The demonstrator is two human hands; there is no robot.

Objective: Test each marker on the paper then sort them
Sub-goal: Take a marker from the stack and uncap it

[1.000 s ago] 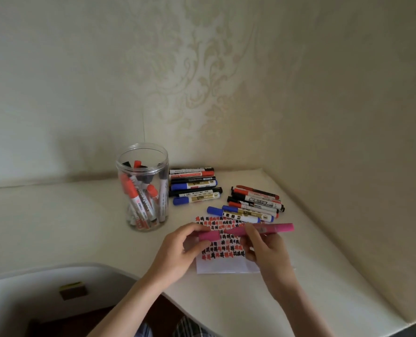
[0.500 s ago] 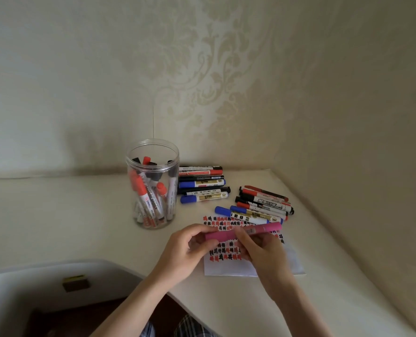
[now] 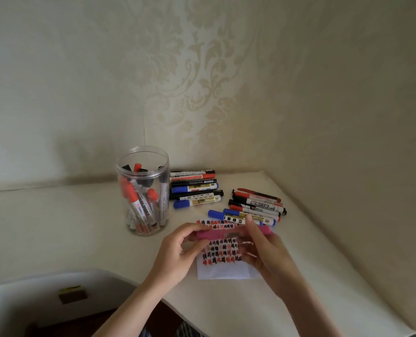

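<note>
Shortened since earlier, the pink marker (image 3: 229,233) hangs above the paper (image 3: 222,269), left hand (image 3: 177,254) and right hand (image 3: 266,255) gripping its ends.

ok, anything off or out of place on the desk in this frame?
Nothing stands out. The clear plastic jar stands upright with markers inside, two groups of capped markers lie flat beside it, and both hands hold the pink marker over the marked white paper.
</note>
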